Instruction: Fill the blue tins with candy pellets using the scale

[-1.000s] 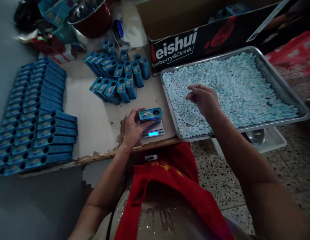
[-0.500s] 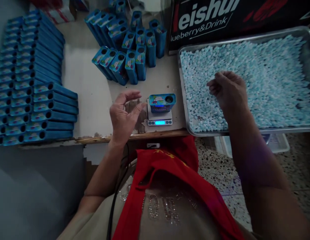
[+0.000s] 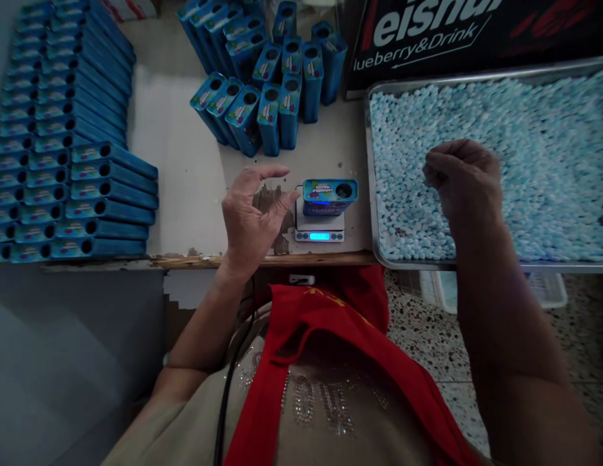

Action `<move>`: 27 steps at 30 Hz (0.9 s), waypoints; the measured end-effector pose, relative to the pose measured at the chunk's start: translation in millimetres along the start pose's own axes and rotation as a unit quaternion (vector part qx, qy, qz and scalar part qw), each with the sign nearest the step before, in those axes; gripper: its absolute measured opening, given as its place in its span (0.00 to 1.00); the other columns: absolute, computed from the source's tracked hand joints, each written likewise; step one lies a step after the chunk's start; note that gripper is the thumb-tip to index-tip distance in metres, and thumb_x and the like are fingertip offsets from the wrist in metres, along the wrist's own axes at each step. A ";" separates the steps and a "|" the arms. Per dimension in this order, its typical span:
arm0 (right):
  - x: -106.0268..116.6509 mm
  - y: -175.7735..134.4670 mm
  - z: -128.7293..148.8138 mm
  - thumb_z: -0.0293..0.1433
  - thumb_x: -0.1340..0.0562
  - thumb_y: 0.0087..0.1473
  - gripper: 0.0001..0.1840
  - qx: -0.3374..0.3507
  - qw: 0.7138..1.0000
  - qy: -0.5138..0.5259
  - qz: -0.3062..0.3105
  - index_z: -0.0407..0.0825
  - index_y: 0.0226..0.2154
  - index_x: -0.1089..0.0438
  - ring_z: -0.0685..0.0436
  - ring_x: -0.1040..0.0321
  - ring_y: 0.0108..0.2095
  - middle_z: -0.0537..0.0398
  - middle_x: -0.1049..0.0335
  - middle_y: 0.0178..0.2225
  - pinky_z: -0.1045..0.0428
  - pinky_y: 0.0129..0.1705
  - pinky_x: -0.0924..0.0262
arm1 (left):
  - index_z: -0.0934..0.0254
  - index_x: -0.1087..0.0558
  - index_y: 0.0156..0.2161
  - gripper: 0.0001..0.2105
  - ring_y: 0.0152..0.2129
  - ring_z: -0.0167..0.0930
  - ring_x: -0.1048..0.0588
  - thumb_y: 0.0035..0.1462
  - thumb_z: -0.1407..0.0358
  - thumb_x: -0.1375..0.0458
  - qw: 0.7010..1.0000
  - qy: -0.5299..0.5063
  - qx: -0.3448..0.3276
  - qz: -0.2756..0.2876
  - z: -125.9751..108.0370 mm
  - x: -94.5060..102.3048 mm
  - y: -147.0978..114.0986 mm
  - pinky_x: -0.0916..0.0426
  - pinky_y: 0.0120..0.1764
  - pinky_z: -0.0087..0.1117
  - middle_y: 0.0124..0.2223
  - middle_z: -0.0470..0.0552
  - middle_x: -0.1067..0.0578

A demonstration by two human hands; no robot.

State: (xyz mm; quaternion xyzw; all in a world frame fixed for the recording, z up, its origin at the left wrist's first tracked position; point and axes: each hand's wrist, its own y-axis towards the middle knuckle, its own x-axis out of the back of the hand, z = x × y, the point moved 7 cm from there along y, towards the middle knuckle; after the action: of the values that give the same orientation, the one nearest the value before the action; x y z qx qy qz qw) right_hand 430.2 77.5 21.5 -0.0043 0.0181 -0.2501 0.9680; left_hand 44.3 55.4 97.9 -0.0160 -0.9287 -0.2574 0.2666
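Note:
A blue tin [image 3: 325, 204] with a round hole in its top stands on a small digital scale [image 3: 306, 223] whose display glows blue. Just left of the tin is my left hand [image 3: 250, 220], thumb and index finger spread apart with nothing between them. The thumb tip comes close to the tin's side; whether it touches, I cannot tell. Over a metal tray [image 3: 373, 194] of small pale blue and white candies [image 3: 534, 162] is my right hand [image 3: 469, 181]. Its fingers are pinched together, and whatever they hold is hidden.
Many blue tins [image 3: 111, 200] lie stacked on their sides at the left. Several more tins [image 3: 269, 120] stand upright behind the scale. A black printed box [image 3: 427, 45] stands behind the tray. The table's worn wooden edge [image 3: 282, 260] runs along the front.
The whole view has shifted slightly, so the table things appear further right. My right hand stays pinched above the candies, and my left hand stays spread beside the tin.

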 end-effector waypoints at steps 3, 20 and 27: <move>0.7 -0.4 1.2 0.19 0.32 0.46 0.10 0.024 1.000 0.003 0.009 0.50 0.24 0.26 0.53 0.43 0.21 0.60 0.35 0.21 0.55 0.24 0.51 | 0.57 0.19 0.57 0.13 0.56 0.41 0.17 0.72 0.60 0.26 1.000 0.001 -0.008 0.006 0.5 -3.2 -0.9 0.20 0.65 0.45 0.55 0.51 0.16; -4.5 -9.8 0.5 0.34 0.26 0.54 0.07 0.032 0.988 -0.149 0.023 0.50 0.33 0.22 0.45 0.29 0.29 0.53 0.22 0.29 0.48 0.38 0.32 | 0.61 0.26 0.69 0.35 0.68 0.50 0.23 0.61 0.61 0.18 0.986 0.118 -0.058 0.106 -4.2 -57.5 -3.5 0.28 0.73 0.53 0.69 0.62 0.22; 24.8 -14.3 -17.7 0.64 0.37 0.62 0.26 0.192 0.834 -0.517 -0.037 0.66 0.42 0.16 0.19 0.21 0.53 0.35 0.20 0.37 0.27 0.53 0.30 | 0.56 0.20 0.61 0.20 0.60 0.41 0.17 0.68 0.65 0.23 0.950 0.224 -0.029 0.217 -5.7 -38.9 8.4 0.22 0.65 0.43 0.59 0.54 0.15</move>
State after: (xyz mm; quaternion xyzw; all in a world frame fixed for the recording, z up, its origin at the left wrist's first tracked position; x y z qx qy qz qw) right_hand 444.3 53.0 3.2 0.0519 -0.5333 -0.2454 0.8079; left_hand 81.8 64.2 86.4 -0.1670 -0.8115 -0.2172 0.5162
